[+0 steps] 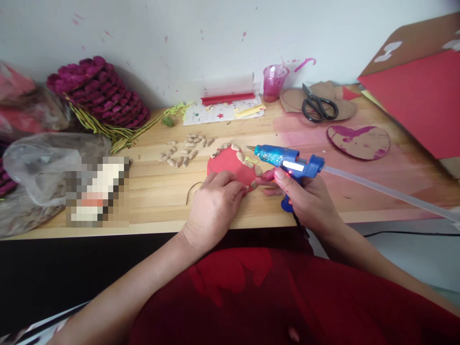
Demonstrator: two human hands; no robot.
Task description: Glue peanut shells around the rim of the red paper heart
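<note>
A red heart-shaped piece (228, 163) lies on the wooden table, with peanuts in their shells (237, 152) along its upper and right rim. My left hand (217, 206) covers its near part, the fingers pinched at the lower right edge on what looks like a peanut, mostly hidden by them. My right hand (309, 199) grips a blue hot glue gun (283, 157), its nozzle pointing left above the table, right of the heart. A clear glue stick (388, 189) sticks out of the gun's back. The right fingertips reach close to the heart's right edge.
Loose peanuts (185, 151) lie beyond the heart. At the back are a purple cup (275, 82), black scissors (319, 108) on cardboard and star-printed paper (215, 112). A paint-smeared cardboard heart (359, 143) lies right; a purple woven bundle (100, 93) and plastic bags (46, 163) left.
</note>
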